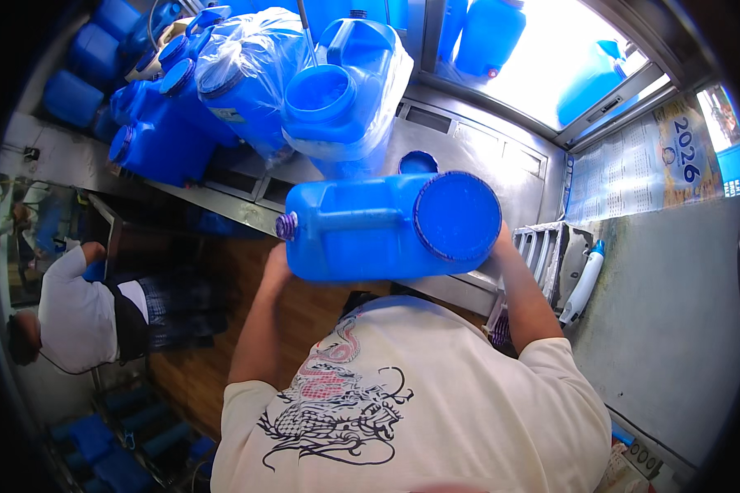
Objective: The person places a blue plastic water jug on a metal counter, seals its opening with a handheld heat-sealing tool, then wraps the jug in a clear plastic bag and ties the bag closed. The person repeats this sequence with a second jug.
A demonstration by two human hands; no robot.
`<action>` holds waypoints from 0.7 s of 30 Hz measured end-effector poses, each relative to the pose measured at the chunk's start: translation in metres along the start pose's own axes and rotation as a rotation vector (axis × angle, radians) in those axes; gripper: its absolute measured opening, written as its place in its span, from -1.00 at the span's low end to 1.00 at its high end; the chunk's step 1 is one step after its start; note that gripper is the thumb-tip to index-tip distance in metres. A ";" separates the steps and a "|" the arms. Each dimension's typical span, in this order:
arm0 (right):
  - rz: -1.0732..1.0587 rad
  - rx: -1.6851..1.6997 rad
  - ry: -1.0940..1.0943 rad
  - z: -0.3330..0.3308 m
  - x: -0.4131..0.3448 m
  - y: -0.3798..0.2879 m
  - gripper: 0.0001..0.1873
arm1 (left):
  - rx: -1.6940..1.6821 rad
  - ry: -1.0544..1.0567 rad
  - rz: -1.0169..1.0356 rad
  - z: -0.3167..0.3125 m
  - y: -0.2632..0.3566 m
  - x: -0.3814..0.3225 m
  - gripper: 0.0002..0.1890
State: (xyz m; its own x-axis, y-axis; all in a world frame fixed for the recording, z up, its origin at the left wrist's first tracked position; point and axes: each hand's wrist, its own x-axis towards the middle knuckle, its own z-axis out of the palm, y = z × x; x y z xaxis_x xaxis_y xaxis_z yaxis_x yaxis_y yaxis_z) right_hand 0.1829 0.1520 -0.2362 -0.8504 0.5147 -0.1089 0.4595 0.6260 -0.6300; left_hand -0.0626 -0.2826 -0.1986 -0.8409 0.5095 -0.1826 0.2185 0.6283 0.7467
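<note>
Between my two hands, in front of my chest, a blue plastic water jug (357, 228) is held on its side. My left hand (279, 262) is at its left end by the small purple-ringed spout; most of its fingers are hidden behind the jug. My right hand (502, 241) is at the right end beside the wide purple-rimmed cap, also mostly hidden. Just beyond the jug, a round blue cap (418, 162) lies on the metal counter (468, 145). An uncapped blue jug (364, 74) stands farther back in clear plastic, with a thin rod or tube above its wide mouth.
Several blue jugs (166, 142) crowd the counter's left side, one jug (253, 92) wrapped in plastic. A lit window compartment (542, 55) holds more jugs. A metal rack (539, 252) is at the right wall. Another person (80, 314) stands at the left.
</note>
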 end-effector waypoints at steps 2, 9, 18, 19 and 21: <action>-0.038 -0.159 -0.020 -0.029 -0.007 -0.031 -0.72 | -0.097 -0.095 -0.117 -0.029 0.016 -0.005 -0.67; -0.152 -0.289 0.062 -0.059 -0.016 -0.144 -0.77 | 0.031 0.139 0.056 -0.102 0.042 -0.031 -0.82; -0.532 0.046 0.213 -0.049 0.010 -0.256 -0.71 | 0.316 0.373 0.337 -0.241 0.025 -0.066 -0.81; -0.439 0.060 0.095 -0.053 0.011 -0.276 -0.70 | -0.019 0.265 -0.003 -0.255 0.026 -0.071 -0.80; -0.507 -0.014 0.196 -0.067 0.006 -0.300 -0.71 | 0.019 0.269 0.083 -0.307 0.025 -0.084 -0.79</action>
State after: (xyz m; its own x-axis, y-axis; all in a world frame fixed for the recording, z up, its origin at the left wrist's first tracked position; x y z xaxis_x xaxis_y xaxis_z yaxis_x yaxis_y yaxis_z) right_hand 0.0573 0.0066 0.0042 -0.9031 0.2451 0.3525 0.0088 0.8314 -0.5556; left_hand -0.1387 -0.4902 0.0317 -0.9204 0.3868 0.0564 0.2988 0.6032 0.7395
